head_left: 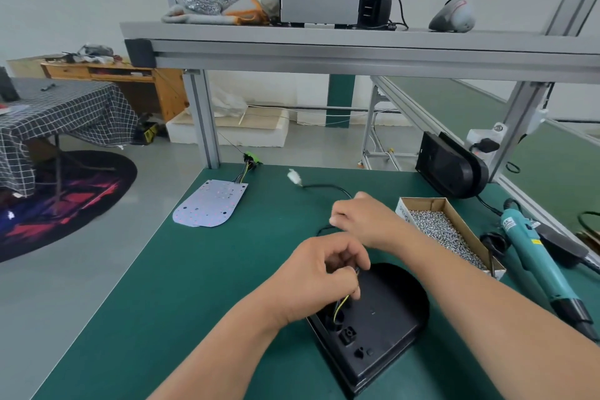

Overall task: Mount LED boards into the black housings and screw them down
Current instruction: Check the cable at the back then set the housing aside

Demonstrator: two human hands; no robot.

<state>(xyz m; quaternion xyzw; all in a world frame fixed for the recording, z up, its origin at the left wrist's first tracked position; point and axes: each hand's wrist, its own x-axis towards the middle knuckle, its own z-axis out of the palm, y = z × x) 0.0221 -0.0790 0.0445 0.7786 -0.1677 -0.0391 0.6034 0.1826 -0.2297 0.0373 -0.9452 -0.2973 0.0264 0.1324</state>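
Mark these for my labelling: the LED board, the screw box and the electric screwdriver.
LED board (211, 204): head view, middle of its white face.
screw box (428, 204): head view, inner far cardboard wall.
electric screwdriver (532, 256): head view, teal body.

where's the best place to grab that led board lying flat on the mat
Probably pinch its two long side edges from above, near the rounded end closest to you: the LED board lies flat, and its wires leave the far straight end.
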